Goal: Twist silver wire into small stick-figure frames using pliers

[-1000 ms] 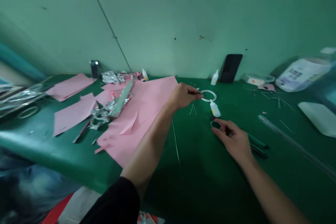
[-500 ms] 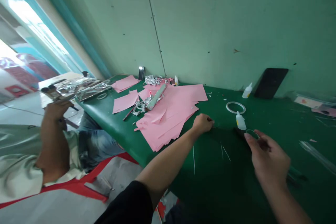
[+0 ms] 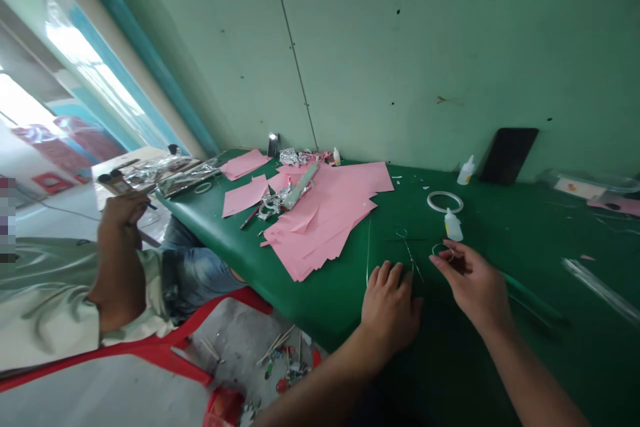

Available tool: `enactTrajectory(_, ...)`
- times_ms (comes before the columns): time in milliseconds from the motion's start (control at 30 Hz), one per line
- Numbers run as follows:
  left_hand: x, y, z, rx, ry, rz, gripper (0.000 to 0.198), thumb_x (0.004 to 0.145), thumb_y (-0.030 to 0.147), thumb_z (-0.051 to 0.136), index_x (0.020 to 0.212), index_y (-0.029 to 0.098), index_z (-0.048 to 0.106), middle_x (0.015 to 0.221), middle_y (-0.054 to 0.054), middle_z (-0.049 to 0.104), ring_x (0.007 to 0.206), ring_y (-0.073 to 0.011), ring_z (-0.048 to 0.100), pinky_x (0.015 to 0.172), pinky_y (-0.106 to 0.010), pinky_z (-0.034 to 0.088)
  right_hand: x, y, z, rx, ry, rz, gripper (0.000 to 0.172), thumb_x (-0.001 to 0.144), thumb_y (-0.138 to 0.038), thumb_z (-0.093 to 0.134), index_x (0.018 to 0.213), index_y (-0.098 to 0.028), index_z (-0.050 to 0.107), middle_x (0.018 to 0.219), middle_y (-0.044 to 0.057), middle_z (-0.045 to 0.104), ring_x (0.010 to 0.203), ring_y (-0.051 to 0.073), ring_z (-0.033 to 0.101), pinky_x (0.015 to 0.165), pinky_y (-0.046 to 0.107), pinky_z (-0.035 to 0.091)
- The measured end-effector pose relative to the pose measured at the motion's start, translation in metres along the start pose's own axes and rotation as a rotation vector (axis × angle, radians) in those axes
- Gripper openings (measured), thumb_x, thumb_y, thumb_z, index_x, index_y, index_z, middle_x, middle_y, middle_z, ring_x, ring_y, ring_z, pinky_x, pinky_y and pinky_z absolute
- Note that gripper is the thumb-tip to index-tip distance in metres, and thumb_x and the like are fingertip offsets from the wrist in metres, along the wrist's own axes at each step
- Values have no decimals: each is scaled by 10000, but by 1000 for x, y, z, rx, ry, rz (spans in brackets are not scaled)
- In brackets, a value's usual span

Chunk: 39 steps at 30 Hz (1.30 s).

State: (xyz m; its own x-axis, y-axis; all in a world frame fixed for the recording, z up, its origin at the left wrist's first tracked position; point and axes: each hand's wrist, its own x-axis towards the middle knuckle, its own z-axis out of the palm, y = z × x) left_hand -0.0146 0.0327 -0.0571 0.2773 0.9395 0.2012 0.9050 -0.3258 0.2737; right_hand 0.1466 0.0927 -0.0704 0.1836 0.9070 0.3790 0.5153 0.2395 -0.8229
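Note:
My right hand [image 3: 473,283] is closed, with thumb and fingers pinching a small thin ring [image 3: 436,251] above the green tabletop. My left hand [image 3: 390,307] rests palm down on the table, fingers stretched forward and apart from the ring. Just beyond its fingertips lies a twisted wire [image 3: 411,255] with a small loop at its far end. A thin straight strand [image 3: 369,247] runs toward the left fingers; whether they touch it, I cannot tell. Behind my right wrist shows a long green-handled tool [image 3: 533,297], partly hidden. A small glue bottle [image 3: 453,225] stands beyond the right fingers.
Pink paper sheets [image 3: 320,233] spread left of my hands, with crumpled foil [image 3: 273,203] on them. A white ring [image 3: 445,201], another bottle [image 3: 466,170] and a dark phone [image 3: 509,155] are toward the wall. Clear strips [image 3: 600,290] lie right. A co-worker [image 3: 120,260] sits at left.
My left hand has moved back toward me, from beside the paper to flat on the table. The looped wire now shows beyond it. My right hand, still pinching the ring, has shifted left.

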Motion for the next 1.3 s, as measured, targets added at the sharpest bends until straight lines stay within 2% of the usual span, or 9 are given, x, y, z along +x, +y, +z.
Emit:
enactTrajectory(167,6,3,6,54,44,5,399,934,322,401,1260,172,574,1339,-93,577,1284,-286,454,1094,-484,383,-2,3,6,-76,-232,-7,351,753,-363,578,1037,-176,668,774,67,732,709,244,700,697,368,532)
enactTrajectory(333,8,2,4,10,47,31,419,920,246,423,1321,208,539,1312,-78,608,1253,-276,485,1077,-495,386,-1,10,7,-91,-278,86,351,740,-336,575,1031,-167,673,785,73,751,721,256,719,688,370,529)
enactTrajectory(433,6,1,4,8,21,66,418,893,228,470,1299,272,556,1309,-37,619,1243,-274,492,1072,-525,377,0,12,6,-71,-274,105,345,739,-342,588,1025,-170,678,788,74,755,727,257,720,688,363,528)
enactTrajectory(500,5,1,4,32,17,80,391,891,240,474,1266,269,582,1310,-36,620,1245,-277,490,1072,-530,375,0,13,6,-80,-265,109,357,742,-357,588,1031,-169,679,787,75,752,714,257,715,678,364,523)
enactTrajectory(733,7,3,6,82,30,89,415,912,262,407,1286,177,566,1320,-59,612,1250,-261,482,1078,-470,391,-1,15,6,-108,-194,42,362,790,-373,538,1067,-176,663,765,75,724,659,247,688,614,342,503)
enactTrajectory(833,8,3,8,109,35,67,478,914,258,378,1343,95,510,1386,-117,549,1257,-264,478,1084,-454,389,-1,14,6,-124,-173,25,370,815,-363,503,1098,-170,642,788,91,715,645,246,677,594,340,498)
enactTrajectory(933,8,2,11,116,36,53,522,914,266,370,1388,64,453,1441,-129,491,1276,-265,460,1089,-453,385,-1,12,7,-143,-167,15,374,833,-338,462,1120,-158,621,825,112,705,673,256,675,617,355,503)
enactTrajectory(1167,8,2,10,130,18,79,477,901,277,412,1338,117,519,1377,-113,546,1255,-278,462,1082,-471,380,-1,12,9,-146,-154,-10,397,872,-292,373,1184,-135,561,905,142,669,778,268,657,675,376,509)
enactTrajectory(1300,9,3,6,109,31,95,407,896,227,439,1273,139,566,1285,-102,603,1170,-248,510,1053,-418,408,-1,10,10,-139,-117,-35,363,877,-269,358,1150,-150,565,895,132,658,782,264,639,689,384,505)
